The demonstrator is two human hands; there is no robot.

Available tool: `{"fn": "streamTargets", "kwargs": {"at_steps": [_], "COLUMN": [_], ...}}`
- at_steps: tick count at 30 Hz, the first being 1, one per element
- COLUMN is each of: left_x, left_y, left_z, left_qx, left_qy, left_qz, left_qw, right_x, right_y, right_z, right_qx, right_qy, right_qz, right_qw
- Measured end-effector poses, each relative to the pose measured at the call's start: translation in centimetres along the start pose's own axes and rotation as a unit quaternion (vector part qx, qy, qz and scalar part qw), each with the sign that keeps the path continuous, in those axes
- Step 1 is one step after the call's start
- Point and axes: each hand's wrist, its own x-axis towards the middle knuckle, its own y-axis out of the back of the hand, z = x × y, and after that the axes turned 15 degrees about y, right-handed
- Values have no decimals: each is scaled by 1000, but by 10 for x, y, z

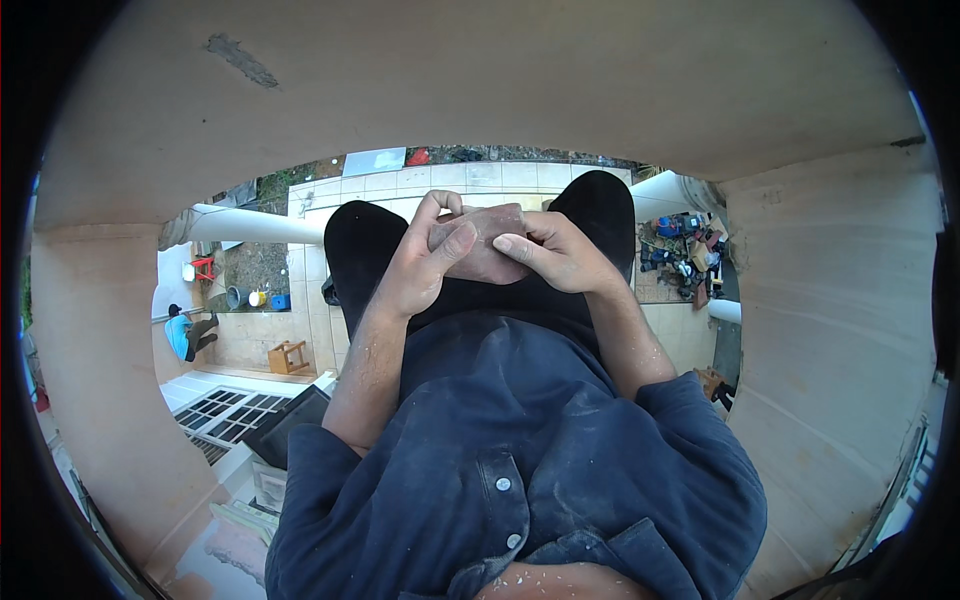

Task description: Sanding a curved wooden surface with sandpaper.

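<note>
A worn reddish-brown sheet, which looks like sandpaper (487, 251), is held between both hands above my lap. My left hand (424, 262) grips its left side, the thumb lying flat across the face of the sheet. On the right side my right hand (559, 251) pinches the edge, thumb on top and fingers behind. Pale dust and flecks cover both forearms and the dark blue shirt (465, 420). The fingertips behind the sheet are partly hidden.
Plastered walls or beams (480, 90) surround me, with a grey patch (241, 60) at the upper left. Far below lie a tiled floor (315, 262), a wooden stool (287, 358), buckets (238, 298) and a heap of mixed items (690, 251). Another person (187, 335) is down at the left.
</note>
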Motion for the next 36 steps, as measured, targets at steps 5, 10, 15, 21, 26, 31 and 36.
{"fn": "streamTargets", "kwargs": {"at_steps": [5,10,15,21,26,31,36], "left_x": [-2,-2,-4,-4,-9,-2,0], "left_y": [-12,-22,-26,-23,-23,-16,-24], "left_z": [12,14,14,26,30,28,37], "left_qx": [25,103,88,293,389,389,318], "left_qy": [-10,-64,-125,-247,-257,-278,-270], "left_qz": [17,62,126,86,175,186,188], "left_qw": [999,991,980,920,867,858,889], "right_x": [5,-2,6,1,6,5,9], "right_y": [1,8,-5,18,18,17,22], "right_z": [-4,1,-2,3,-16,-12,-21], "right_qx": [-3,10,76,-169,-351,-345,-259], "right_qy": [41,51,85,160,276,259,235], "right_qz": [75,23,109,107,118,113,151], "right_qw": [996,998,987,967,887,895,924]}}
